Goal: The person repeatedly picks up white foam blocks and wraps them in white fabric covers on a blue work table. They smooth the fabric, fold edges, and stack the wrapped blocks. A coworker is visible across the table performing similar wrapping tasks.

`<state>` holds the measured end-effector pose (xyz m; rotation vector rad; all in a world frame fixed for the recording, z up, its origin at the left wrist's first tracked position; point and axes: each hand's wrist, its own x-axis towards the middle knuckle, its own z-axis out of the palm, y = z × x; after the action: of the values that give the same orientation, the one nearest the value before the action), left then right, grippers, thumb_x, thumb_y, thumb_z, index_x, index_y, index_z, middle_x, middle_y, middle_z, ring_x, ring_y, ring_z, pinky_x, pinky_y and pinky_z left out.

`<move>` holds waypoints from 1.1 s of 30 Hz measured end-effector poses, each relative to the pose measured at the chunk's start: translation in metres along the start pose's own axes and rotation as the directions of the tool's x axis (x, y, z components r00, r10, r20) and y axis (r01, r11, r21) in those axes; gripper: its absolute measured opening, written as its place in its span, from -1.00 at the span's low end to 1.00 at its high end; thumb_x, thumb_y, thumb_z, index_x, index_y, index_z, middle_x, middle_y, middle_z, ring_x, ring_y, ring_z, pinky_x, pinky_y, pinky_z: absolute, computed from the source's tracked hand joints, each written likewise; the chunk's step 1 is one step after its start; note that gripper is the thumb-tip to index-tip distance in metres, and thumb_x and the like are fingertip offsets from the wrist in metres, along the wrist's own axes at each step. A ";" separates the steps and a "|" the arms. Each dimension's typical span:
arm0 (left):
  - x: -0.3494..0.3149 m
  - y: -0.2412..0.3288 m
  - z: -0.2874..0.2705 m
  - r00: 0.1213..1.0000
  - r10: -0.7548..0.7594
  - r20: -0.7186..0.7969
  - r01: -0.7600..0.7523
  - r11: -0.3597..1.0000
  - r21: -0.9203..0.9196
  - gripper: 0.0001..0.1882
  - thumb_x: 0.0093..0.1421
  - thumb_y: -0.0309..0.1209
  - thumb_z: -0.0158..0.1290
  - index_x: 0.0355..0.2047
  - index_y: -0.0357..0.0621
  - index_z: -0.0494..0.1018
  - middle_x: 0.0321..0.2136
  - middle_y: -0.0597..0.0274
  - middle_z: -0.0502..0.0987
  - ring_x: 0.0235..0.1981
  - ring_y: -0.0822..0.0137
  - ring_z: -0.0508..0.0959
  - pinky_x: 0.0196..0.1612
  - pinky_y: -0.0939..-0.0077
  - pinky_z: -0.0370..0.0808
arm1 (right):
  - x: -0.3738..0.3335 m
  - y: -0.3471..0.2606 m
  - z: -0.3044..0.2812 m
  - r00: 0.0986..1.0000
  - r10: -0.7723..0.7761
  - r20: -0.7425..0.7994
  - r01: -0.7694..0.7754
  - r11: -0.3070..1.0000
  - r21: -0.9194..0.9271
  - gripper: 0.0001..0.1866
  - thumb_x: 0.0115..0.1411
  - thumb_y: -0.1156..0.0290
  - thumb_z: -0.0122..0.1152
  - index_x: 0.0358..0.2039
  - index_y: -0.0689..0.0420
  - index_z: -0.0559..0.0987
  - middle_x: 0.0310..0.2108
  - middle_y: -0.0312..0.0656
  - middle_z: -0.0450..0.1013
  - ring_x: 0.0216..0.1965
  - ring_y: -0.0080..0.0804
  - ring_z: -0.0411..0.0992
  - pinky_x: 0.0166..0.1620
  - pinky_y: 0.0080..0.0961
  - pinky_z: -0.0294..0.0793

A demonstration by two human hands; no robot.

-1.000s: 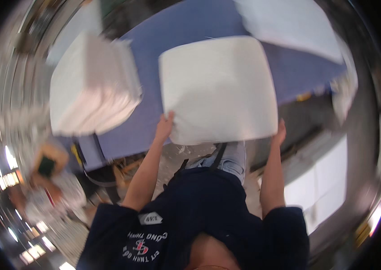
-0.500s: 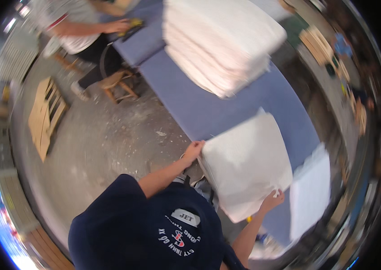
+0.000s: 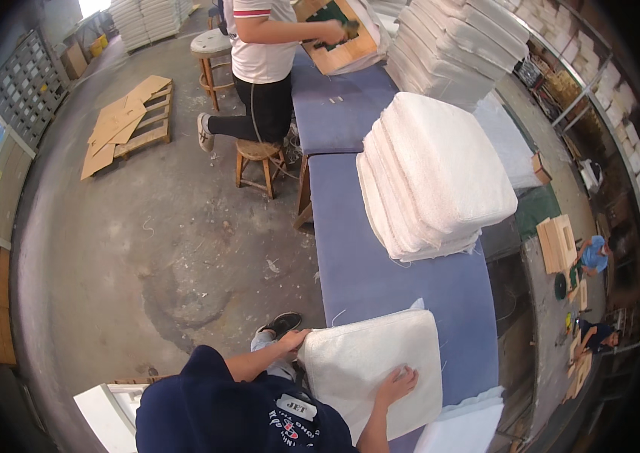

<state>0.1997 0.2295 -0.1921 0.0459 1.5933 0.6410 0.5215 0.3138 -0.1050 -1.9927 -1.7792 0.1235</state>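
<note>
A white fabric-covered seat cushion lies in front of me on the blue padded bench. My left hand is closed on its left edge near the far corner. Over the middle of the cushion's top is my right hand, its fingers curled together around a small pale bit that I cannot make out. Farther along the bench stands a stack of white cushions. Folded white sheets lie beside my cushion, on its right.
Past the stack, a person in a white shirt works on a wooden-backed cushion, one knee on a wooden stool. Cardboard sheets lie on a pallet at the left. More white stacks rise at the back.
My view has swung, bringing more of the room into sight. My right hand has gone from the cushion's near right corner to its middle. The other person now handles a wooden-backed cushion.
</note>
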 end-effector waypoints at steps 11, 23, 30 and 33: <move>0.039 -0.031 0.050 0.941 -0.063 -0.331 -0.030 0.963 -0.268 -0.48 0.04 -0.12 0.09 -0.19 -0.37 0.57 -0.21 -0.11 0.62 -0.17 0.06 0.62 -0.07 0.24 0.49 | 0.019 0.048 -0.007 0.986 -0.155 0.063 0.149 0.985 0.082 -0.68 0.21 0.30 0.11 -0.06 0.16 0.46 0.14 0.05 0.25 0.20 0.02 0.18 0.20 -0.06 0.17; 0.124 -0.107 0.041 0.875 0.365 -0.317 -0.336 0.931 0.144 -0.68 0.20 -0.18 0.01 -0.31 -0.20 0.56 -0.42 -0.05 0.61 -0.34 0.11 0.61 -0.24 0.18 0.49 | 0.021 0.034 -0.006 0.972 -0.235 -0.028 0.235 0.972 -0.010 -0.66 0.15 0.36 0.13 -0.04 0.09 0.47 0.12 0.03 0.32 0.17 0.01 0.25 0.21 -0.05 0.17; -0.030 0.031 0.035 0.868 0.404 -0.290 -0.432 0.901 -0.039 -0.61 0.30 -0.18 0.03 -0.13 -0.31 0.52 -0.17 0.14 0.58 -0.18 0.34 0.54 -0.10 0.46 0.45 | 0.041 0.023 -0.026 0.993 -0.119 -0.002 0.118 0.991 0.061 -0.71 0.14 0.34 0.14 -0.09 0.03 0.47 0.13 -0.09 0.29 0.19 -0.06 0.21 0.23 -0.09 0.12; -0.059 0.079 0.080 0.659 0.750 -0.053 -0.719 0.649 0.249 -0.64 0.28 -0.24 0.06 -0.10 -0.31 0.52 -0.21 0.06 0.61 -0.18 0.27 0.58 -0.09 0.40 0.49 | 0.033 0.038 -0.027 0.996 -0.081 -0.028 0.084 0.991 0.105 -0.72 0.14 0.33 0.15 -0.11 0.01 0.48 0.12 -0.11 0.30 0.18 -0.06 0.22 0.21 -0.10 0.14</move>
<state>0.2556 0.3022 -0.1040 0.8759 1.7685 1.1268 0.5714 0.3358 -0.0878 -1.8372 -1.7990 0.1636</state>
